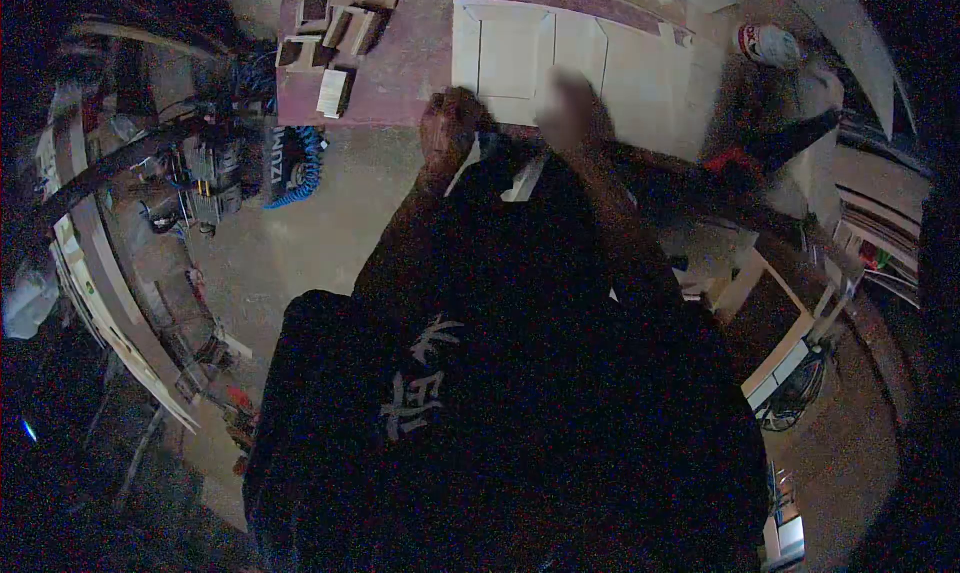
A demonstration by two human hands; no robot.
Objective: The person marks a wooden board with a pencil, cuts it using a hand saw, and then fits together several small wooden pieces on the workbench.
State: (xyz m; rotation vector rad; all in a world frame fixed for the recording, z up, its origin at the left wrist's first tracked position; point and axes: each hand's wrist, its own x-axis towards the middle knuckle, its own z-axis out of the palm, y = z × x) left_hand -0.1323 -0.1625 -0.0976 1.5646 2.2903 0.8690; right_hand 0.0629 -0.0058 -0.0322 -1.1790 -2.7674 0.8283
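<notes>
The pale board (515, 58) lies flat on the reddish tabletop (400, 91), its left part at about 1 o'clock from your left hand (448, 133). Dark lines cross its face. From your right hand (572, 113) it spreads between 10 and 3 o'clock, and that hand is over its near part. Your left hand is by the near left corner; you cannot tell from this view whether it touches the board.

Both your forearms reach up toward 12 o'clock from your dark shirt (500, 373), with the hands apart from each other. The left fingers look curled in, but shadow hides whether they are closed on anything. The right hand is blurred, so whether its fingers are apart or together cannot be told.

At 10 o'clock from your left hand, small wooden pieces (350, 31) sit grouped on the tabletop, with a pale block (333, 92) nearest you. A white container (769, 45) stands at 2 o'clock from your right hand, beyond the board. Blue coiled tubing (312, 168) lies at about 8 o'clock from your left hand, below the tabletop's edge.
</notes>
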